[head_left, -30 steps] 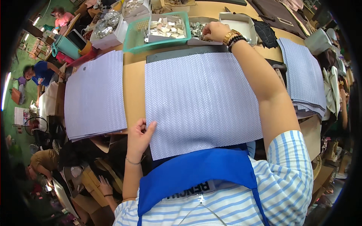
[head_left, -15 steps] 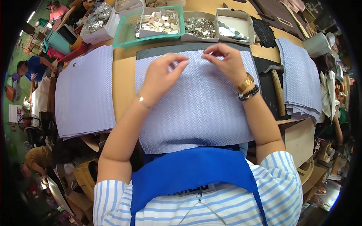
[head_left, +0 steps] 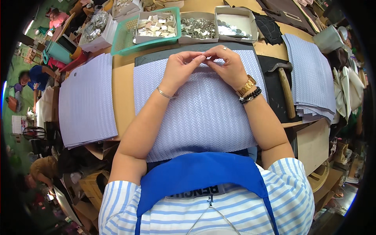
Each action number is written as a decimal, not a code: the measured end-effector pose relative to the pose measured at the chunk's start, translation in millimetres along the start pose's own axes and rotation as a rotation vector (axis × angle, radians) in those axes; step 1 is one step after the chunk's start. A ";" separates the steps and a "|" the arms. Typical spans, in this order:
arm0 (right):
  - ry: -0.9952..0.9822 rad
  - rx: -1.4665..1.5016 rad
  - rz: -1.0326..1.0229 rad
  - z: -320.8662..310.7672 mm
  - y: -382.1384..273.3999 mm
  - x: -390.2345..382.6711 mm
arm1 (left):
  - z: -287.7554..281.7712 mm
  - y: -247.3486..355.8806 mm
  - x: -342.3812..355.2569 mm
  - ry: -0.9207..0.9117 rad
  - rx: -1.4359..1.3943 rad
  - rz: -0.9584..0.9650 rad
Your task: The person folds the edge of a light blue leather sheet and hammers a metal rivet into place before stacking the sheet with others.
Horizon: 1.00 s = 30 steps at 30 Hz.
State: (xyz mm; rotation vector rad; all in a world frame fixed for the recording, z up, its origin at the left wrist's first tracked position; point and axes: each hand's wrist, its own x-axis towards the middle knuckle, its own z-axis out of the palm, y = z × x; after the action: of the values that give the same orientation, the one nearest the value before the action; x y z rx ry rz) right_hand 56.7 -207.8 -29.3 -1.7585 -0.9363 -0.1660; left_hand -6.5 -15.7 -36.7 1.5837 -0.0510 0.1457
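My left hand (head_left: 181, 69) and my right hand (head_left: 228, 64) meet fingertip to fingertip above the far part of a lavender sheet with a woven herringbone texture (head_left: 196, 117). Thumb and forefinger are pinched on each hand. Whatever sits between them, if anything, is too small to make out. The sheet lies over a dark mat (head_left: 150, 55) and its near edge hangs toward my blue apron (head_left: 203, 168). Just beyond my fingers stand an open box of round metal pieces (head_left: 197, 30) and a box with a few shiny discs (head_left: 235, 27).
Similar lavender sheets are stacked at left (head_left: 86, 102) and right (head_left: 309, 74). A wooden-handled hammer (head_left: 286, 92) lies right of the mat. A green basket (head_left: 120, 39) holds a box of small pale pieces (head_left: 158, 26). Other people are at the left.
My hands were apart with a gap between them; now their fingertips have come together. The view has shifted slightly.
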 end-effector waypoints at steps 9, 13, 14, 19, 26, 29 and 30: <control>0.158 -0.066 -0.235 6.0 -6.9 3.9 | -2.8 4.0 -0.9 0.033 -0.179 -0.077; 0.156 -0.093 -0.204 8.8 -4.6 1.8 | -7.9 8.2 1.4 0.007 -0.045 -0.060; 0.153 -0.094 -0.194 9.8 -4.1 -0.5 | -9.5 8.9 1.2 -0.013 0.099 -0.024; 0.007 0.056 0.226 10.8 0.8 -4.3 | -28.8 -1.1 0.1 0.186 0.984 0.400; -0.049 -0.031 0.120 11.8 7.7 -6.9 | -27.0 -0.6 9.3 0.106 1.034 0.404; -0.089 -0.158 0.051 11.0 5.7 -4.6 | -24.3 1.1 10.7 0.022 0.799 0.093; -0.093 -0.157 0.054 12.8 5.6 -3.5 | -26.5 -3.0 11.6 0.031 0.721 0.116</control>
State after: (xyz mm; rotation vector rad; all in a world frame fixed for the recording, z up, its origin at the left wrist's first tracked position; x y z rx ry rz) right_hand 53.8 -199.3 -40.5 -1.9482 -0.9625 -0.1266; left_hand 3.8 11.5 -38.0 2.2979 -0.0713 0.3029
